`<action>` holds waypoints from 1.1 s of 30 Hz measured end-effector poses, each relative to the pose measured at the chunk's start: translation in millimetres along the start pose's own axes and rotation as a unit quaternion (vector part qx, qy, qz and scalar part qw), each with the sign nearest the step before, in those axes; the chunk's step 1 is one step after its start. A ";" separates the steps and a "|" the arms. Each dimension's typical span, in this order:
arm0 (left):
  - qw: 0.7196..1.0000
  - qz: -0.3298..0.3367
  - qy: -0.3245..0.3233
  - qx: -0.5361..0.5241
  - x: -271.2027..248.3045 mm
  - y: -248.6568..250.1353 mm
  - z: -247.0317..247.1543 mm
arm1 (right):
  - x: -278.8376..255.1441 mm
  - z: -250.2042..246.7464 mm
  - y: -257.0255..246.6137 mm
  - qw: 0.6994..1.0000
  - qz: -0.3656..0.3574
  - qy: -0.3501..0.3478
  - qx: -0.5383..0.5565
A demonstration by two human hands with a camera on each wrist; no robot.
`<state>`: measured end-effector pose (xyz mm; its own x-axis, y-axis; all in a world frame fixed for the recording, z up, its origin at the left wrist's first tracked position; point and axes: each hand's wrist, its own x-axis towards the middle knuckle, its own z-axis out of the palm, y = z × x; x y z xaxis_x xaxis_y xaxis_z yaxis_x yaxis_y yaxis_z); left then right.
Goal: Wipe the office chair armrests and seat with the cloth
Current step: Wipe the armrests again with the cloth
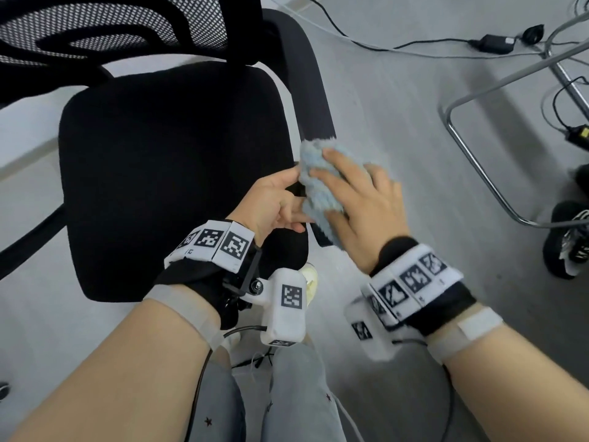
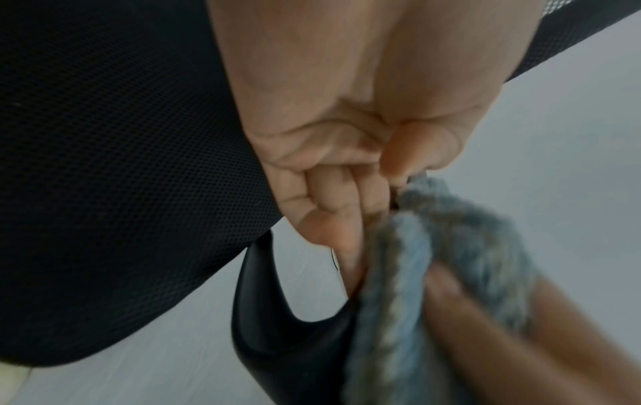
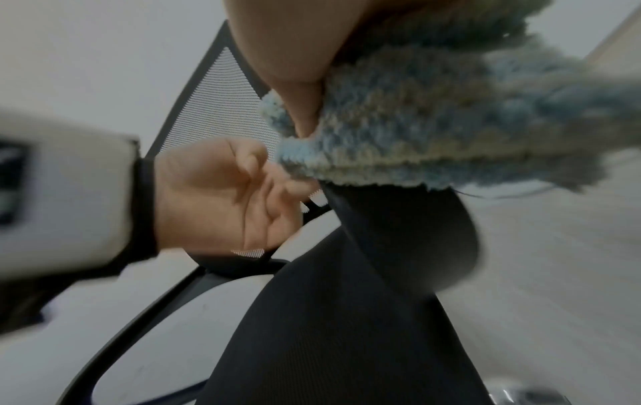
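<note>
A black office chair has a padded seat and a black right armrest. A fluffy light-blue cloth is draped over the front part of that armrest. My right hand lies over the cloth with fingers spread on top and the thumb tucked against it, gripping it round the armrest. My left hand sits just left of it, above the seat's edge, fingers curled, pinching the cloth's near edge. In the left wrist view the cloth bunches over the armrest. In the right wrist view the cloth covers the armrest.
The mesh backrest rises at the top left and the left armrest crosses the left edge. On the grey floor to the right stand a chrome table frame, cables with a power adapter and black shoes.
</note>
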<state>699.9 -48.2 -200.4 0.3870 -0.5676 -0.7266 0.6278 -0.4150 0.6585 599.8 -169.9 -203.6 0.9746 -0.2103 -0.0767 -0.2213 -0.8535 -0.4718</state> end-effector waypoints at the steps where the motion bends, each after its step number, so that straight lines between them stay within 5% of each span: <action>1: 1.000 -0.009 0.003 0.002 0.5 -0.7 -0.6 | 17.6 -5.9 -4.7 1.000 0.003 -0.013 -0.016; 9: 0.996 -0.011 0.031 -0.080 0.9 -1.4 -2.7 | 123.2 -16.1 -2.6 0.994 0.044 -0.101 -0.007; 19: 0.995 0.009 0.022 -0.097 -2.2 -0.3 2.6 | -22.0 18.4 15.5 0.999 0.018 -0.031 0.039; 26: 0.995 0.011 -0.012 -0.098 -8.7 -7.4 -0.5 | -46.3 25.6 12.8 0.995 0.020 0.032 0.088; 29: 0.995 0.007 -0.024 -0.098 -10.7 -13.9 0.0 | -42.3 12.4 4.4 0.970 0.061 0.063 0.225; 33: 0.996 0.008 0.024 -0.091 -17.0 -16.5 -0.9 | -36.0 -4.8 -13.3 0.890 0.157 0.156 0.399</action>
<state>683.6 -31.1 -199.1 0.4273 -0.5363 -0.7279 0.7311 -0.2687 0.6271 567.5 -153.3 -190.4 0.7841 -0.6075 -0.1266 -0.2654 -0.1438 -0.9534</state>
